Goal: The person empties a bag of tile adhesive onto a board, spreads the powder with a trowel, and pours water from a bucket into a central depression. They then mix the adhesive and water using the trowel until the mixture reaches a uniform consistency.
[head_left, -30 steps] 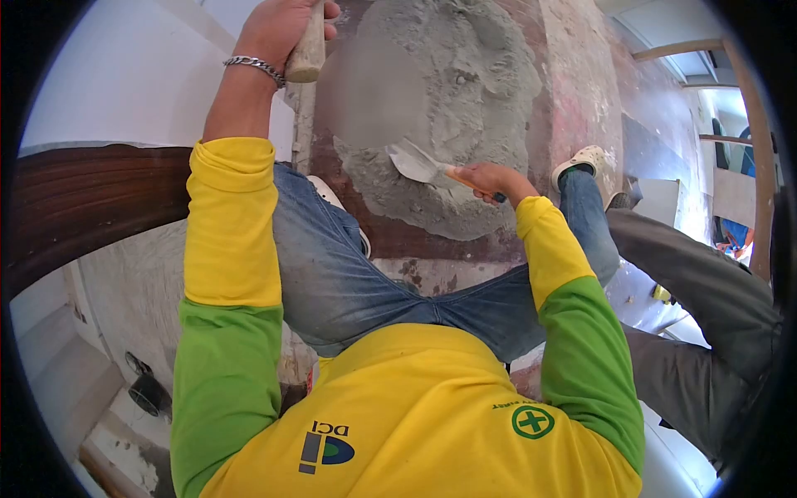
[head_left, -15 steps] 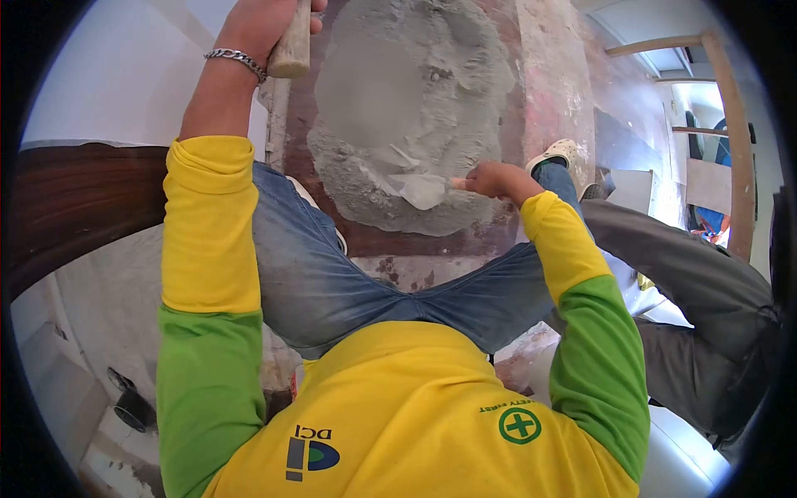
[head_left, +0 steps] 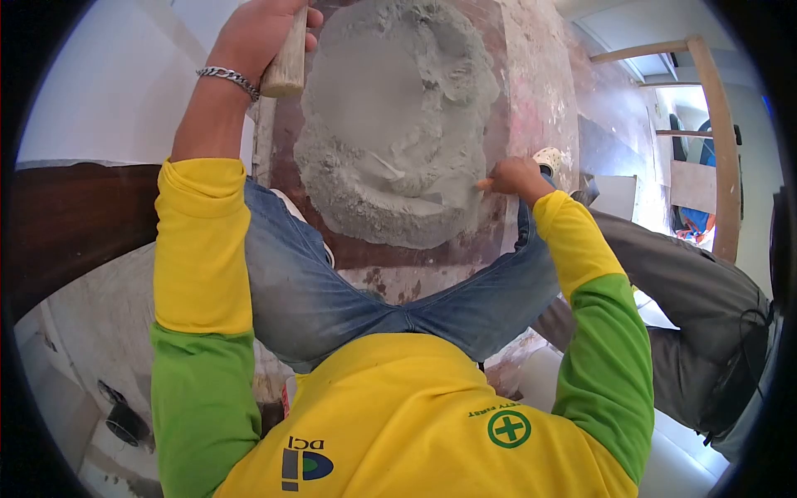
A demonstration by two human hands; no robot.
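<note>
Left hand (head_left: 264, 29) clenched round wooden handle (head_left: 287, 65); right hand (head_left: 519, 176) grips trowel (head_left: 455, 189), blade buried in grey mortar heap (head_left: 397, 124) on floor between knees; centre smoothed, rim lumpy, mixing looks partway done

Reddish-brown, paint-stained floor (head_left: 531, 100) under me carries a broad grey mound of wet mortar (head_left: 390, 116), spread directly on it.

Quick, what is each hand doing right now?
Left hand: closed around a wooden handle.
Right hand: closed on a trowel, its blade in the grey mortar.
</note>
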